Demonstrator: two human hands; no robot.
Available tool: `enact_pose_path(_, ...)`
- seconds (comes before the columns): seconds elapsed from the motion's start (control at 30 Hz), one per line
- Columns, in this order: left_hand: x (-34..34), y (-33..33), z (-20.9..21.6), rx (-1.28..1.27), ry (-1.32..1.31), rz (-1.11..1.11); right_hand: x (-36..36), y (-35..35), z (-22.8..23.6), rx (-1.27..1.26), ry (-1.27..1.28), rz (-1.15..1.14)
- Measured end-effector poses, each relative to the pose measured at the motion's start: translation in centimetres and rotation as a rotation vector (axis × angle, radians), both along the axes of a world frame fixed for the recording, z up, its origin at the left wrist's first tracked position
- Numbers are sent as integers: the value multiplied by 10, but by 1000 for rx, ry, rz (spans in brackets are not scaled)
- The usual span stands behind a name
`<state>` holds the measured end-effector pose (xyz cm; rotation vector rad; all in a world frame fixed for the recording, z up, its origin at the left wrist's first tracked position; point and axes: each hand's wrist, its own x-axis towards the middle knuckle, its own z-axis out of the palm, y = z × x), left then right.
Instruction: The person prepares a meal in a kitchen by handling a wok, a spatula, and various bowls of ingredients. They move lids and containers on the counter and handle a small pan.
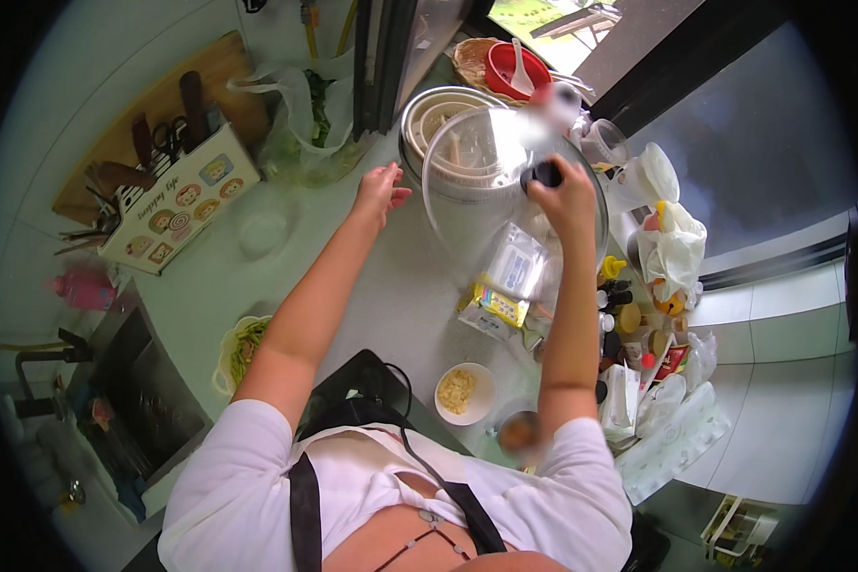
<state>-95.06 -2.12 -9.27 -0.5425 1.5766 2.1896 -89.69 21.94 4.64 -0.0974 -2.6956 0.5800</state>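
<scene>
My right hand (567,198) grips the black knob (543,175) of a large clear glass lid (467,224). The lid is held tilted over the counter's right side, in front of stacked pale colanders (439,119), which show partly through the glass. Seen through it as well are a white wipes pack (517,262) and, by its lower rim, a yellow and white box (494,303). My left hand (383,195) reaches out over the counter, to the left of the lid, with nothing in it. Its fingers are partly spread and touch nothing that I can see.
A knife holder (176,205) stands against the left wall beside a plastic bag of greens (310,119). Near me are a basket of green vegetables (229,357) and a white bowl of chopped pale food (477,412). The sink (176,381) lies left; bottles (629,317) crowd the right.
</scene>
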Motion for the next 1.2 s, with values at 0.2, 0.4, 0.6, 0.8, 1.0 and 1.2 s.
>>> enact_pose_path(0.2,69,-45,23,36,120,47,-97,-1,-29,20,-88,38)
enact_pose_path(0.4,130,-75,22,81,23,-19,-142,-7,-63,-23,-87,-60)
enact_pose_path(0.6,157,-87,31,71,2,-86,-158,-18,-68,-78,-155,-45)
enact_pose_path(0.8,180,-104,23,58,-68,-80,-165,-13,-83,-22,-60,-118)
enact_pose_path(1.0,201,-110,21,108,-85,-70,-159,-16,-78,-4,-89,-114)
enact_pose_path(1.2,209,-112,24,130,-46,-67,-152,-11,-87,60,3,-57)
